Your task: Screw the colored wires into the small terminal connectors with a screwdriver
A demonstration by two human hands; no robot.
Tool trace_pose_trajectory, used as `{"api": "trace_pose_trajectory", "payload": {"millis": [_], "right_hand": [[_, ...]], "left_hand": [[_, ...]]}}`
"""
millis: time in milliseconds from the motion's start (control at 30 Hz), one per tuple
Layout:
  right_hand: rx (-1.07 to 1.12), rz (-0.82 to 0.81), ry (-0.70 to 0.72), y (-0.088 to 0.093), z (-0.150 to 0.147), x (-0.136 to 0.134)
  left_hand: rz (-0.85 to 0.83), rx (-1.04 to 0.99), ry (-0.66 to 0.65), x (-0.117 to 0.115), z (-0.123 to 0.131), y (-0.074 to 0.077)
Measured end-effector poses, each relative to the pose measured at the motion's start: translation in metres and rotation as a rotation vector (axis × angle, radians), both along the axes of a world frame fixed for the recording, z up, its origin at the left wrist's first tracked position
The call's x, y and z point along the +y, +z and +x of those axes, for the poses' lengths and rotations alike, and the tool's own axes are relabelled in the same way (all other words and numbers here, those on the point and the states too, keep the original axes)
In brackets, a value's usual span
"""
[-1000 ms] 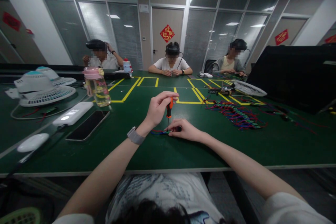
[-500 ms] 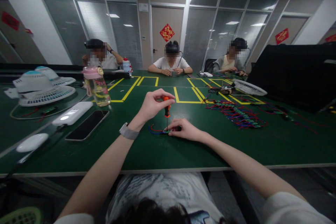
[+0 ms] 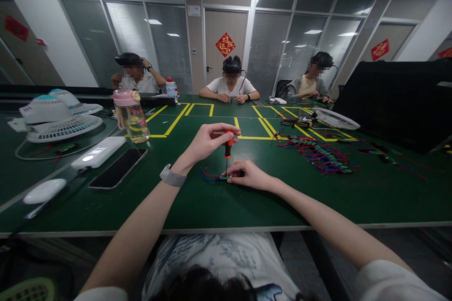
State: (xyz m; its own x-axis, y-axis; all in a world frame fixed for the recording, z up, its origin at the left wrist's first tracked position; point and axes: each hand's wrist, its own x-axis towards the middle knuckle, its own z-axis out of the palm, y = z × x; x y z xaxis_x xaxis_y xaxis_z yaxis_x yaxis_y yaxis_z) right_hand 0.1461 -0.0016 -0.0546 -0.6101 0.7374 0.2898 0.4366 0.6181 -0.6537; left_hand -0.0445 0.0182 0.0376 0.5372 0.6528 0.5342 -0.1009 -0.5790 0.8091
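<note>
My left hand (image 3: pixel 211 141) is closed around the top of an orange and black screwdriver (image 3: pixel 228 149), which stands nearly upright. Its thin shaft runs down to a small green circuit board (image 3: pixel 224 177) lying on the table. The tip's exact contact point is too small to make out. With thumb and fingers, my right hand (image 3: pixel 249 174) pinches the right side of that board and keeps it against the table. Red and blue wires (image 3: pixel 206 175) curve out from the board's left end.
Right of my hands lies a row of several wired circuit boards (image 3: pixel 318 153). A phone (image 3: pixel 119 168), a white power bank (image 3: pixel 99 152), a pink-lidded bottle (image 3: pixel 131 117) and fans (image 3: pixel 63 120) stand at left. Three people sit across the green table (image 3: pixel 141 211), marked with yellow tape.
The screwdriver's handle has leaned slightly to the right, and the fingers of my left hand have shifted and straightened a little on it. My right hand and the board look unmoved.
</note>
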Motion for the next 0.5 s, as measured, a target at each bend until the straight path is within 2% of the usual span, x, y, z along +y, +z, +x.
{"api": "trace_pose_trajectory", "payload": {"millis": [133,367,433,500], "right_hand": [[-0.006,0.005,-0.008,-0.0009,0.0002,0.0007],[-0.005,0.007,-0.008,-0.0002,-0.0002,0.0001],[-0.005,0.004,-0.006,0.0003,-0.0003,-0.0002],[-0.009,0.008,-0.004,0.0006,-0.0004,-0.0002]], "left_hand": [[0.133,-0.003,0.158,0.0033,0.0019,-0.0033],[0.275,0.035,0.313,-0.0018,0.0068,-0.0040],[0.303,0.060,0.314,-0.0034,0.0067,-0.0028],[0.246,0.059,0.247,-0.0045,0.0061,-0.0011]]}}
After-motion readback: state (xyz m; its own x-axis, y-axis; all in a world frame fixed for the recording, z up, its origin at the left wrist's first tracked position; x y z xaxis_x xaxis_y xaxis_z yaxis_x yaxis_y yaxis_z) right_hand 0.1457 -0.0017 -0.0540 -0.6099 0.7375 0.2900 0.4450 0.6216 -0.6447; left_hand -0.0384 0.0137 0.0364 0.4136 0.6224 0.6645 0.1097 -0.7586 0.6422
